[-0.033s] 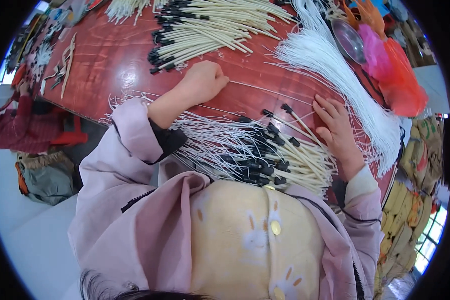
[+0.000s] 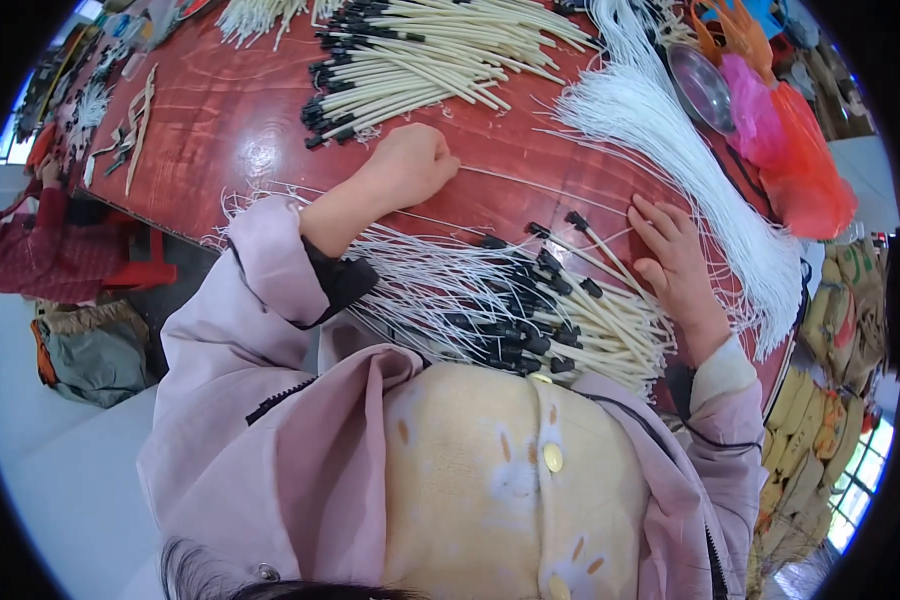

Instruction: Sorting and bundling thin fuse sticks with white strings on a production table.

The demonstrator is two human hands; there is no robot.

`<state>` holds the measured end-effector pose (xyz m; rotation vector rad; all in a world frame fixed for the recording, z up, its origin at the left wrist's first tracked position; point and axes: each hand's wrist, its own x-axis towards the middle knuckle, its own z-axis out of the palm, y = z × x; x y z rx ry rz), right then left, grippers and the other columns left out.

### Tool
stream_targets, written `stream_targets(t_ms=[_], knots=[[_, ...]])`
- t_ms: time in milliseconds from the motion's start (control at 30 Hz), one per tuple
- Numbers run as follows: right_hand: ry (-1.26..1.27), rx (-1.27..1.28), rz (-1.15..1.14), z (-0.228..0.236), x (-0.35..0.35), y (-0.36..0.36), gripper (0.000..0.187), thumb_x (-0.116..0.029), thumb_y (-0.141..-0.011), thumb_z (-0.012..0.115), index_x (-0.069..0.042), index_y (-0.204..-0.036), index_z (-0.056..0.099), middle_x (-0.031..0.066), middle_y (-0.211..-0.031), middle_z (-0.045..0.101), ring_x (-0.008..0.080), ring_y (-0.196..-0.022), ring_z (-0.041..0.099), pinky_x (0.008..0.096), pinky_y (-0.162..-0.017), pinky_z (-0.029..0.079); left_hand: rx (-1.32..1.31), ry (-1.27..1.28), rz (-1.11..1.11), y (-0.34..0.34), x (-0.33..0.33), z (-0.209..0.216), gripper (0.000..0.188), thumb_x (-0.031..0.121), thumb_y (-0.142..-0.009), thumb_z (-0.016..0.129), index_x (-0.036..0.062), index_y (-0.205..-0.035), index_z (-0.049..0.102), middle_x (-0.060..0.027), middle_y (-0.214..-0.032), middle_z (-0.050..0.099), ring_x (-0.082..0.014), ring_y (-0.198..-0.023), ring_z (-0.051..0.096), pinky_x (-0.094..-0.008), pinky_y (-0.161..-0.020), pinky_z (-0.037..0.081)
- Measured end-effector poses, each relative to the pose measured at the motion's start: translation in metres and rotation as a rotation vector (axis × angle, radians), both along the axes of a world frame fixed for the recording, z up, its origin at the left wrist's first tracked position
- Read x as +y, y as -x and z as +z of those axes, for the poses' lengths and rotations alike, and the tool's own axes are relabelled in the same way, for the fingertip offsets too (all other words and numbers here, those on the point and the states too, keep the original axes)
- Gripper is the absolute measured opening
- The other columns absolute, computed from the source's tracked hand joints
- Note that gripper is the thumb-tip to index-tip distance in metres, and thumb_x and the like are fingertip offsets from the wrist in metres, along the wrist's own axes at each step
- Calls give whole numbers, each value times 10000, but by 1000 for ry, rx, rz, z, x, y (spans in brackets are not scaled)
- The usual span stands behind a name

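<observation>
My left hand [image 2: 410, 165] is closed over the red table, gripping one end of a thin white string [image 2: 545, 186]. That string stretches across to the fingertips of my right hand [image 2: 675, 265], which lies with its fingers extended and parted, touching it at most lightly. Between my hands and my body is a pile of cream sticks [image 2: 620, 325] with black caps [image 2: 505, 345] and loose white strings [image 2: 420, 270] trailing leftward from them. My right hand rests beside the sticks' bare ends. Whatever lies under its palm is hidden.
A thick bundle of white strings [image 2: 690, 190] drapes down the table's right side. Another stack of black-capped sticks [image 2: 420, 60] lies at the back. Beyond are a metal bowl [image 2: 700, 88] and red and pink plastic bags [image 2: 800, 160]. Another person's sleeve [image 2: 55, 250] shows at left.
</observation>
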<state>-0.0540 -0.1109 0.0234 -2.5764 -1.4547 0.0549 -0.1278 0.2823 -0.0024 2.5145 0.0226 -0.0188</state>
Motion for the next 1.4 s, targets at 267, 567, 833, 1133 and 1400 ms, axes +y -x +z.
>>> stream_targets(t_ms=[267,567,833,1133,1400], knots=[[-13,97,-19,4,4,3,692,-571,-998,430,-29,-1408,560,132,-1506,497,378,-1324,434,466,-1145,324,40,-189,13,-7,1,16,260,253,-823,728,3,-811,660,-189,-760,681,-382,-770,672,-475,-716,530],[-87,156,-18,1,6,2,660,-526,-997,457,-12,-1396,566,128,-1498,505,356,-1295,453,452,-1129,338,-402,-527,80,-44,39,-3,146,134,-860,648,39,-968,631,-160,-977,639,-340,-931,669,-458,-739,567],[-136,182,-45,-2,5,3,635,-499,-997,481,8,-1365,589,134,-1464,535,339,-1255,477,431,-1107,357,-441,-555,101,-56,43,-14,163,93,-866,618,51,-1023,618,-143,-1015,629,-315,-929,679,-439,-742,571],[-174,187,-63,-5,5,5,611,-478,-1002,489,14,-1346,604,147,-1437,554,338,-1239,491,427,-1099,360,-522,-636,-87,-40,49,-1,188,79,-886,589,82,-1071,619,-144,-989,639,-352,-900,678,-478,-773,543],[-196,163,-39,-9,4,0,593,-468,-1000,505,6,-1342,609,150,-1434,555,337,-1234,499,424,-1087,366,-361,-222,-75,25,48,22,150,72,-909,593,52,-1056,620,-175,-964,628,-412,-896,637,-465,-777,513]])
